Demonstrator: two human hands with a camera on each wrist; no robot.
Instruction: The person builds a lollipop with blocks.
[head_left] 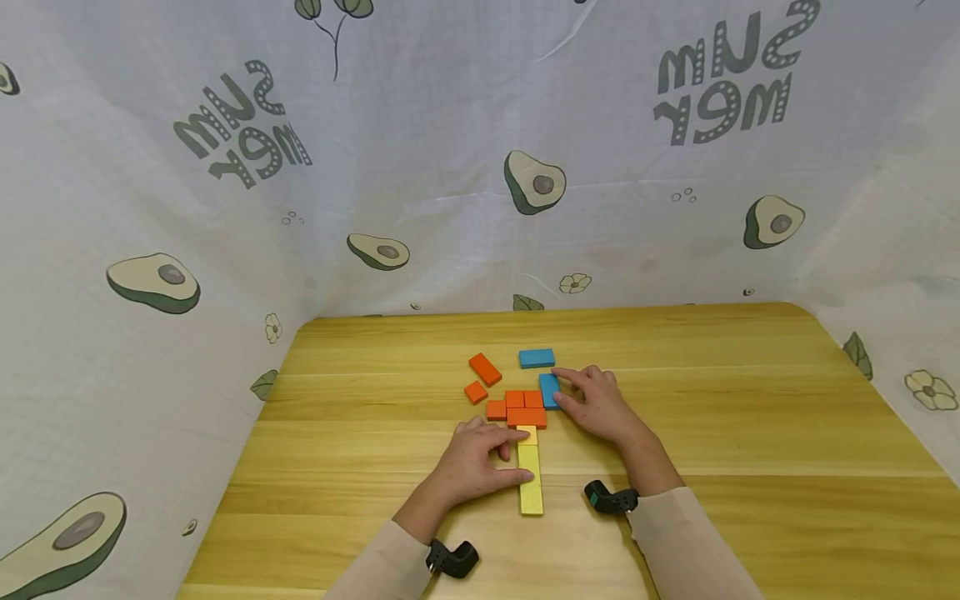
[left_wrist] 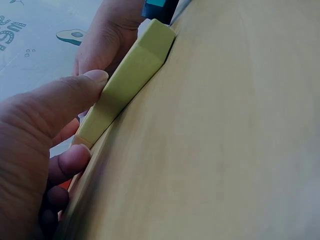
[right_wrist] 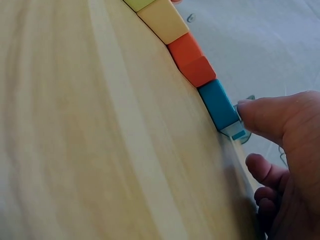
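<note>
My left hand [head_left: 468, 458] spans a yellow strip of blocks, its index fingertip on the small light-orange block [head_left: 528, 435] and its thumb on the long yellow block [head_left: 530, 492]. In the left wrist view the thumb rests along the edge of the yellow block [left_wrist: 127, 75]. At the upper right of the arrangement, my right hand [head_left: 600, 404] has its thumb at the side of an upright-lying blue block [head_left: 549, 390], the index fingertip near its far corner. Orange blocks [head_left: 527, 417] lie between the blue block and the yellow strip.
Another blue block [head_left: 536, 358] lies just beyond the arrangement. To the left, a long orange block [head_left: 485, 369] and a small orange square [head_left: 476, 392] lie loose on the wooden table [head_left: 337, 433]. A printed cloth [head_left: 450, 167] hangs behind the table.
</note>
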